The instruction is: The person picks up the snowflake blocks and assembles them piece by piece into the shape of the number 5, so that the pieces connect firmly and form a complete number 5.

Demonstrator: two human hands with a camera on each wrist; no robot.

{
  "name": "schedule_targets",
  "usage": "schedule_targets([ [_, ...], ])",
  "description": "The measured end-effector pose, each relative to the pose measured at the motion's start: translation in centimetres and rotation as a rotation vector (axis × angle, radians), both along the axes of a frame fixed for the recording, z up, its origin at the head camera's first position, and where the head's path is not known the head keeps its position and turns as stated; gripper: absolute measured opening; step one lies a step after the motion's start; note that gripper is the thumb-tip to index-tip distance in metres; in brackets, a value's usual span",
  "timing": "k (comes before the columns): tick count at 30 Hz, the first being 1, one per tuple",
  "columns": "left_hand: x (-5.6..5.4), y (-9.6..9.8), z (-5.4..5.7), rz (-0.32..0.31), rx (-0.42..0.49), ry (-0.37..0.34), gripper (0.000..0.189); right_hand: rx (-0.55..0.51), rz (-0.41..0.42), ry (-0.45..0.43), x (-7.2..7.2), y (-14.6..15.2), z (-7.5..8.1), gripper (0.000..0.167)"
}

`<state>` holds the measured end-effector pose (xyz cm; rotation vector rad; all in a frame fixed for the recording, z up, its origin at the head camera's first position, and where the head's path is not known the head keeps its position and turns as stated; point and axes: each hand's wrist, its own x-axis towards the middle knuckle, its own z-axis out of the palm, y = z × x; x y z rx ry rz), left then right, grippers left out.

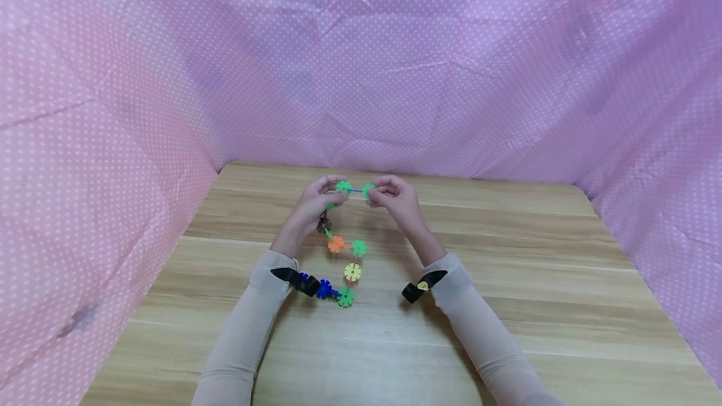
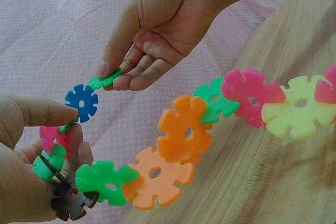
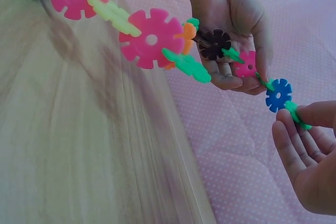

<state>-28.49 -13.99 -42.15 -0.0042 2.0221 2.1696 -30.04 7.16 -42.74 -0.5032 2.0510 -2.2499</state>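
Plastic snowflake discs, slotted edge to edge, form a long chain between and below both hands. My left hand (image 1: 307, 207) pinches a green snowflake disc (image 1: 343, 187) near the chain's far end. A blue snowflake disc (image 2: 90, 98) links it to the end green snowflake disc (image 2: 107, 81), which my right hand (image 1: 402, 204) pinches between thumb and fingers. Behind the left fingers hang a pink disc (image 3: 243, 70) and a dark brown disc (image 3: 210, 50). From there the chain curves back through an orange disc (image 1: 335, 244) and a yellow disc (image 1: 355, 274).
Nearer the body, a green disc (image 1: 341, 301) and blue discs (image 1: 323, 290) continue the chain, partly hidden by the left wrist strap (image 1: 290, 276). Beneath is a wood-grain table (image 1: 507, 281). Pink dotted cloth (image 1: 395, 80) hangs around its back and sides.
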Motion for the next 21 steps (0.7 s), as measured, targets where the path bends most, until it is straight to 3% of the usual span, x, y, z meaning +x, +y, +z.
schedule_targets([
  [21,-0.05,0.28,0.05,0.014,0.015,-0.018,0.046,0.008,-0.029,0.033,0.26,-0.25,0.28,0.026],
])
